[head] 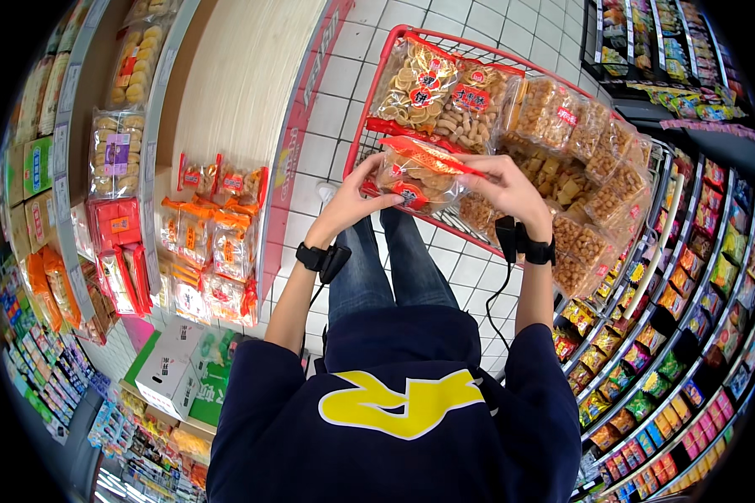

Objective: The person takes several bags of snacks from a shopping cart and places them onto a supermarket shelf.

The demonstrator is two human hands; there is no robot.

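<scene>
Both hands hold one clear plastic snack bag [423,175] with a red and gold top and a red label, above the near left part of a red-rimmed shopping cart [387,60]. My left hand [352,200] grips its left side, thumb across the front. My right hand [502,185] pinches its upper right edge. Behind it in the cart lie a bag of round biscuits [413,85] and a bag of peanut-shaped snacks [472,104]. Farther right, clear packs of brown clustered snacks [544,110] surround a pile of yellowish-brown packaged pieces [557,179].
At left stands a wooden display shelf [245,69] with orange-topped snack bags [192,236] and red-edged bags on it. White and green cartons [173,364] stand at lower left. Curved-looking racks of snack packets [657,333] line the right side. The floor is white tile.
</scene>
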